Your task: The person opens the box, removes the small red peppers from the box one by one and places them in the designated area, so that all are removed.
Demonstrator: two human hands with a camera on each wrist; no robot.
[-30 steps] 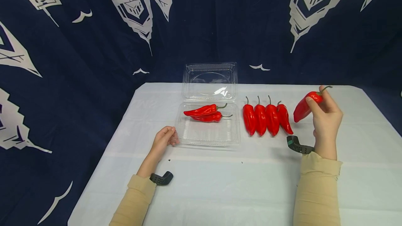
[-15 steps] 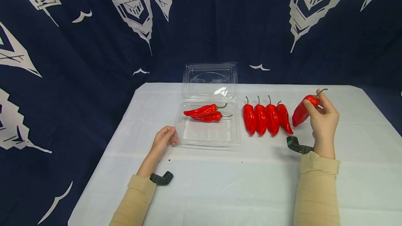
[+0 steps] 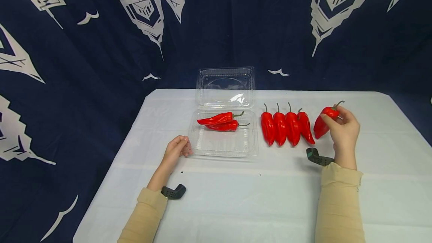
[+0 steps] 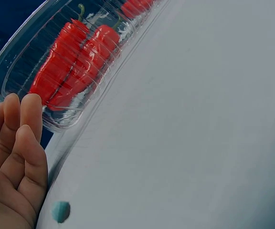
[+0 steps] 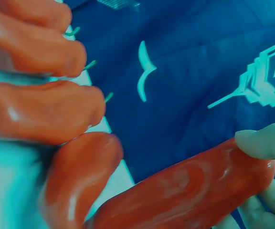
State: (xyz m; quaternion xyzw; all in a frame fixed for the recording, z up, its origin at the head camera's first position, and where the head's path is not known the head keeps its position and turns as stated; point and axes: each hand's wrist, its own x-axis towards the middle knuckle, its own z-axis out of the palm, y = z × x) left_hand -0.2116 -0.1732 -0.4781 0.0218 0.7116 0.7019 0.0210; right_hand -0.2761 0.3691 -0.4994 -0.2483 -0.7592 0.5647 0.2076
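Observation:
My right hand point(image 3: 344, 130) pinches a red pepper point(image 3: 324, 123) near its stem end, thumb on one side and fingers on the other. Its tip points down, close beside a row of several red peppers point(image 3: 292, 128) with stems toward the far edge. In the right wrist view, the held pepper point(image 5: 190, 191) slants across the bottom, next to the row. My left hand point(image 3: 176, 148) lies at the near left edge of a clear plastic clamshell box point(image 3: 222, 145), fingertips touching its rim. Two red peppers point(image 3: 220, 118) lie in the box's far half, stems to the right.
The box's hinged lid point(image 3: 225, 85) stands open at the back edge of the white-covered table point(image 3: 249, 198). Dark specks lie in front of the box. A dark blue patterned cloth point(image 3: 236, 29) hangs behind.
My right hand has moved left and toward me, lowering the pepper beside the row and turning it more upright. The left hand, the box and the other peppers have stayed put.

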